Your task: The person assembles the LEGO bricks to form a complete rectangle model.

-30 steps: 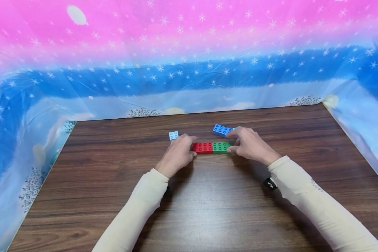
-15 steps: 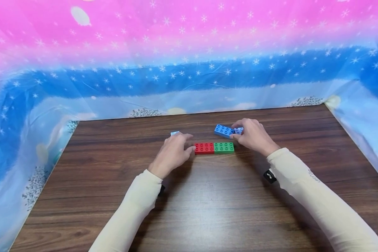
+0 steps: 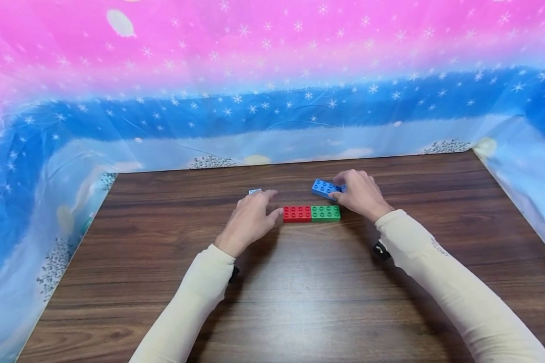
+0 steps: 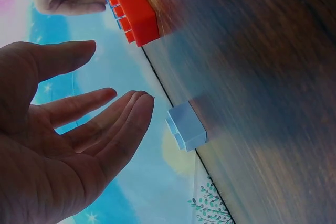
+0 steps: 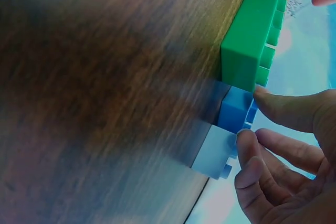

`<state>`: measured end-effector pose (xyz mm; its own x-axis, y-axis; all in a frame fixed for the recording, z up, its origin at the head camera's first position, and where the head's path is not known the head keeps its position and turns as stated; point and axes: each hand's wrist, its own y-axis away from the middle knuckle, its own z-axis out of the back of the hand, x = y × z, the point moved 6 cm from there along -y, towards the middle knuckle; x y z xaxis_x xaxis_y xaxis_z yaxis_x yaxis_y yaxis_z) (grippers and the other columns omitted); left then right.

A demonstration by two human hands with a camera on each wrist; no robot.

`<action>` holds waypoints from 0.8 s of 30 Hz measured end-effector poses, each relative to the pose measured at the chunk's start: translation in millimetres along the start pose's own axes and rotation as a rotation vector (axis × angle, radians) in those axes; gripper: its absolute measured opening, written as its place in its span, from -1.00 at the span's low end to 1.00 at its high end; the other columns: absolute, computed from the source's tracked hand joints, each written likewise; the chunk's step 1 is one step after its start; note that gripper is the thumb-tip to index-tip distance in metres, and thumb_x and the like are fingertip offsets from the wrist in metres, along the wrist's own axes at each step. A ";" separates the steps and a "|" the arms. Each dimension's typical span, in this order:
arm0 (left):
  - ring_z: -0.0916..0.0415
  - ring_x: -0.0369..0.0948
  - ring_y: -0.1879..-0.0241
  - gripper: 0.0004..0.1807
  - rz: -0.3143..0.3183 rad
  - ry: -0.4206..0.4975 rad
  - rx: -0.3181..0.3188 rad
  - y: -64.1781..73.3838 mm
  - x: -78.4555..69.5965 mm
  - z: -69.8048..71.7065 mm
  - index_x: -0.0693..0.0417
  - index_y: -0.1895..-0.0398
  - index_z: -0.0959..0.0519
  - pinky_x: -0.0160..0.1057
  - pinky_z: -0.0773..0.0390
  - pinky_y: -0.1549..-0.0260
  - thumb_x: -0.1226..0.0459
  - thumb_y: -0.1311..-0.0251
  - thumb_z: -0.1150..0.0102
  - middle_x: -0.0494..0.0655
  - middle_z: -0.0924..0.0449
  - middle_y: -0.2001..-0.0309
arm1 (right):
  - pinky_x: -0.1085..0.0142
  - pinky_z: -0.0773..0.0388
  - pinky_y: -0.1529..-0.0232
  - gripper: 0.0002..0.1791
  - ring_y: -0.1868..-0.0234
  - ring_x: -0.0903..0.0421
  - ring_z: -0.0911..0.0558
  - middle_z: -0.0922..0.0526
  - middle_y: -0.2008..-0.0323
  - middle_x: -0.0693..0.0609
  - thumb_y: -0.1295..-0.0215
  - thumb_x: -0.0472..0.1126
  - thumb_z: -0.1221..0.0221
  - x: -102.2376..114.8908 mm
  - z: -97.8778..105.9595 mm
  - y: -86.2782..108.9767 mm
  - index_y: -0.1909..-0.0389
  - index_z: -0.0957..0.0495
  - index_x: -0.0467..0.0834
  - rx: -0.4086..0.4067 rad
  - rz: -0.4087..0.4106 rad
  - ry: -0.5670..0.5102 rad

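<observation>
My left hand [image 3: 245,222] hovers beside the left end of a red building brick [image 3: 297,214], fingers loosely bent and nothing between them. End to end with the red brick, a green brick [image 3: 325,214] lies in the same row. Behind the green one is a blue brick [image 3: 321,188], set at a slant; my right hand [image 3: 360,195] pinches its right part between thumb and fingertips. That hand mostly hides a light blue brick in the head view, but the right wrist view shows this light blue brick [image 5: 212,153] beside the blue one.
A small pale blue brick [image 4: 188,127] lies beyond my left hand, mostly covered by it in the head view. The brown wooden table [image 3: 290,302] ends at a printed snowflake cloth [image 3: 272,116] hanging at the back and sides.
My left hand has drawn back from the red brick's end, its fingers off it. My right hand has left the green brick's end and moved back to the blue brick. The bricks keep their places.
</observation>
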<state>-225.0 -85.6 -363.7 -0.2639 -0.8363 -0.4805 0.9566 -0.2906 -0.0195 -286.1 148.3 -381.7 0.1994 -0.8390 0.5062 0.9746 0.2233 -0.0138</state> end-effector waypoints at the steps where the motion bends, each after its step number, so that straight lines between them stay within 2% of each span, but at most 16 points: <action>1: -0.38 0.04 -0.35 -0.47 0.006 0.001 0.003 -0.3 0.1 -0.2 0.23 -0.35 -0.48 0.07 -0.39 -0.26 0.18 -0.41 -0.23 0.14 -0.53 -0.27 | -0.06 -0.54 0.05 -0.53 -0.02 -0.19 -0.64 -0.67 -0.09 -0.22 -0.29 -0.15 -0.37 -0.4 -0.5 -0.2 -0.16 -0.61 -0.29 -0.001 -0.008 0.001; 7: -0.33 0.05 -0.38 -0.44 0.020 0.001 0.017 -1.5 -1.4 -1.0 0.21 -0.39 -0.44 0.07 -0.33 -0.32 0.16 -0.41 -0.22 0.15 -0.50 -0.30 | 0.00 -0.54 0.17 -0.55 0.10 -0.14 -0.65 -0.67 -0.07 -0.24 -0.29 -0.17 -0.38 -0.2 -2.5 -0.3 -0.14 -0.63 -0.29 0.002 -0.015 0.013; 12: -0.41 0.04 -0.31 -0.44 0.016 0.008 0.018 -1.1 -2.7 -1.8 0.22 -0.39 -0.43 0.07 -0.39 -0.26 0.16 -0.42 -0.21 0.16 -0.52 -0.27 | 0.05 -0.53 0.26 -0.57 0.19 -0.12 -0.63 -0.67 -0.04 -0.26 -0.28 -0.22 -0.37 1.3 -3.9 -0.3 -0.13 -0.63 -0.31 0.011 -0.004 0.024; 19: -0.47 0.00 -0.23 -0.43 0.027 0.011 0.019 -1.2 -2.4 -2.9 0.20 -0.40 -0.43 0.04 -0.47 -0.17 0.15 -0.41 -0.22 0.15 -0.54 -0.23 | 0.06 -0.53 0.27 -0.60 0.20 -0.12 -0.62 -0.67 -0.03 -0.26 -0.29 -0.24 -0.36 1.6 -3.5 -1.9 -0.11 -0.65 -0.31 0.006 -0.010 0.031; 24: -0.48 0.00 -0.22 -0.44 0.032 0.011 0.020 -2.3 -2.0 -3.6 0.20 -0.40 -0.44 0.04 -0.48 -0.16 0.15 -0.41 -0.22 0.15 -0.54 -0.22 | 0.01 -0.55 0.23 -0.61 0.14 -0.16 -0.64 -0.67 -0.05 -0.26 -0.29 -0.23 -0.35 2.3 -0.7 -1.5 -0.10 -0.65 -0.30 0.004 -0.018 0.033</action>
<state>-226.2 -81.6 -365.9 -0.2320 -0.8401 -0.4904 0.9618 -0.2736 0.0136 -287.0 145.7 -381.1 0.1855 -0.8588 0.4776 0.9777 0.2102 -0.0018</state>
